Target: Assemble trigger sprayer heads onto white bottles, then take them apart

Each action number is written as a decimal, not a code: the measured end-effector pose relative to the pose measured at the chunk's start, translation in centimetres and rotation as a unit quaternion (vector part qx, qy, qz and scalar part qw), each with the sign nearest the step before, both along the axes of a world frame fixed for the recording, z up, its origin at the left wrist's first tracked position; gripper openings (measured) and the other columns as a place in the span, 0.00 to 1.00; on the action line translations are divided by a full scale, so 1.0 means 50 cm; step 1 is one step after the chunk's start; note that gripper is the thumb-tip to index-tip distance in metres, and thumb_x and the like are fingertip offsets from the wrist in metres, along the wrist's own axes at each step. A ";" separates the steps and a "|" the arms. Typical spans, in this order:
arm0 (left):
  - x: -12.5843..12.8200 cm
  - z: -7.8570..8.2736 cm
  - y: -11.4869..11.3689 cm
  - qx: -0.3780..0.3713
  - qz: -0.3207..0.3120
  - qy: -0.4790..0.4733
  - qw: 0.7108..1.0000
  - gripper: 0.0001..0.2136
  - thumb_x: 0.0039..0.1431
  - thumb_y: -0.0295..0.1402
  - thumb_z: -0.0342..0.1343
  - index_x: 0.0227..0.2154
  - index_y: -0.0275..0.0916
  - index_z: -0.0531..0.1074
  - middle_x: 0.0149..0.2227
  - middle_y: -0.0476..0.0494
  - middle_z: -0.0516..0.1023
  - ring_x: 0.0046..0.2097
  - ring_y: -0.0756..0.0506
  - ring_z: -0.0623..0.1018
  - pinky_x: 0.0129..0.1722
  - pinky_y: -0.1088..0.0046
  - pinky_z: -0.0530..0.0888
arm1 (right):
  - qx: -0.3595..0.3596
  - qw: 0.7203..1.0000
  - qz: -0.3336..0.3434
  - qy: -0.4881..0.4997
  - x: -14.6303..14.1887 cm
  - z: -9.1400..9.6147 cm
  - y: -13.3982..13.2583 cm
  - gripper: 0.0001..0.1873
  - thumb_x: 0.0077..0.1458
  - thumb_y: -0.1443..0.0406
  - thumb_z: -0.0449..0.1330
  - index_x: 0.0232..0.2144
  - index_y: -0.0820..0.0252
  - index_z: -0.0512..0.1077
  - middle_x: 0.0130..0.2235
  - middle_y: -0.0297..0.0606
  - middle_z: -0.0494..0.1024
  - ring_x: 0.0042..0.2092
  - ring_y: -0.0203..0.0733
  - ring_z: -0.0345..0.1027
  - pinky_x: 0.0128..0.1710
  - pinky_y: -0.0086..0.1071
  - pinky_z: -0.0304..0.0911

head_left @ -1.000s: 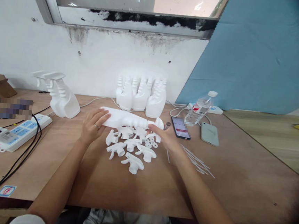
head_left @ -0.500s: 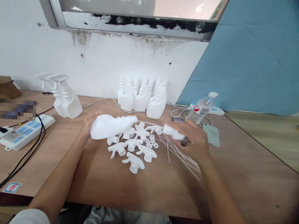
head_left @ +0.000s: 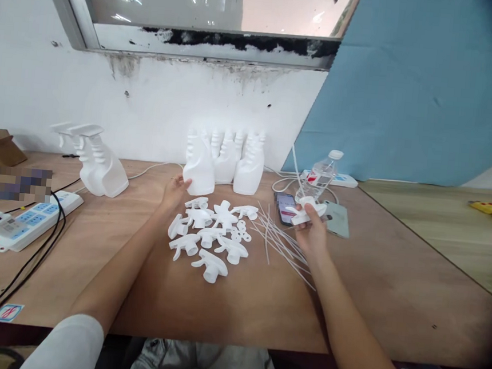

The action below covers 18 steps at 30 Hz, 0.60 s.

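Observation:
My left hand (head_left: 175, 191) grips the lower left side of a white spray bottle body (head_left: 199, 172), which stands upright and has no spray head on it. My right hand (head_left: 313, 230) holds a white trigger spray head (head_left: 306, 211), from which a thin white tube (head_left: 296, 163) points upward. Between my hands lies a pile of loose white trigger spray heads (head_left: 209, 266). Small white rings (head_left: 242, 233) sit at the pile's right side, beside several thin white tubes (head_left: 284, 242) scattered on the table.
More white bottle bodies (head_left: 248, 167) stand by the wall. Bottles with spray heads fitted (head_left: 105, 166) stand at left, near a power strip (head_left: 36, 221) with black cables. A clear water bottle (head_left: 319, 176), a lit phone (head_left: 285, 207) and a pale green phone (head_left: 340, 220) are at right.
The bottle in my left hand went from lying sideways over the pile to upright beside the other bottle bodies. My right hand moved away from its mouth, turning the spray head so its tube points up.

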State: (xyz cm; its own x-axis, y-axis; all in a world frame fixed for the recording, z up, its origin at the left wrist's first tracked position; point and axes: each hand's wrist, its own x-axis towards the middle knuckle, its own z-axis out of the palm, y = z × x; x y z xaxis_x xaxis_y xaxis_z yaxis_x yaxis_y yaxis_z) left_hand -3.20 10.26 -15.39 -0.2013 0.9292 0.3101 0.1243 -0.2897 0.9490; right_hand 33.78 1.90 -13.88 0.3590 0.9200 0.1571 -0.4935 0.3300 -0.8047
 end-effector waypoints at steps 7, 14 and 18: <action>0.111 -0.007 0.102 -0.025 0.007 0.155 0.988 0.12 0.52 0.32 0.59 0.40 0.34 0.73 0.40 0.39 0.78 0.39 0.43 0.78 0.44 0.65 0.72 | 0.003 0.996 0.067 0.051 0.034 -0.003 -0.010 0.20 0.41 0.59 0.70 0.36 0.61 0.69 0.26 0.25 0.70 0.16 0.20 0.46 0.13 0.18 0.53; 0.129 -0.011 0.114 -0.048 0.013 0.296 0.954 0.15 0.59 0.36 0.54 0.46 0.33 0.72 0.38 0.37 0.78 0.42 0.41 0.77 0.45 0.67 0.69 | -0.001 0.998 0.069 -0.007 0.032 0.004 -0.014 0.20 0.44 0.56 0.68 0.36 0.59 0.68 0.27 0.25 0.68 0.16 0.21 0.45 0.14 0.20 0.52; 0.130 0.007 0.111 -0.073 0.014 0.350 0.934 0.16 0.58 0.37 0.56 0.46 0.34 0.72 0.36 0.36 0.78 0.43 0.39 0.76 0.45 0.67 0.68 | -0.001 0.997 0.077 -0.031 0.022 0.001 -0.016 0.18 0.45 0.56 0.67 0.35 0.59 0.69 0.26 0.25 0.68 0.16 0.21 0.44 0.14 0.20 0.52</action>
